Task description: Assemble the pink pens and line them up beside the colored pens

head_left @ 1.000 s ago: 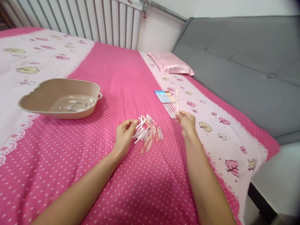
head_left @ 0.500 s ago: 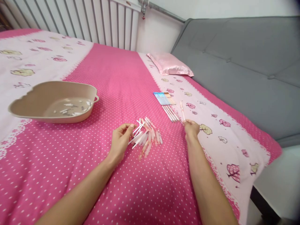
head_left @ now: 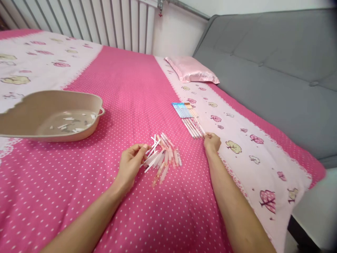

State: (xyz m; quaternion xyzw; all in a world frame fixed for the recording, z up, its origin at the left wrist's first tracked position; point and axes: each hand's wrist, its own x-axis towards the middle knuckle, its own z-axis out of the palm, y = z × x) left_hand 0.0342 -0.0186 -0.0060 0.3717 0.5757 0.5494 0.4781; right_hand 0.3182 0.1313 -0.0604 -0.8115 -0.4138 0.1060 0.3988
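My right hand [head_left: 212, 142] is closed on the lower end of a slim pale pink pen [head_left: 199, 125], which lies low alongside a row of pink-and-white pens [head_left: 190, 128]. Just beyond that row, blue and orange-brown pens [head_left: 182, 110] lie side by side on the bedspread. My left hand [head_left: 131, 162] has its thumb and fingers pinched together at the left edge of a loose pile of pink and clear pen parts [head_left: 164, 154]. White sticks [head_left: 153, 149] lie by its fingertips; whether they are gripped is hard to make out.
A beige plastic basin [head_left: 76, 135] with small white and grey pieces in it stands on the bed at the left. A pink pillow [head_left: 191, 69] lies at the back, against the grey padded headboard [head_left: 263, 70]. A white radiator [head_left: 110, 24] runs behind the bed.
My right hand has lowered the pen from upright to lying beside the pink-and-white row. My left hand stays pinched by the pile. The view has turned slightly right.
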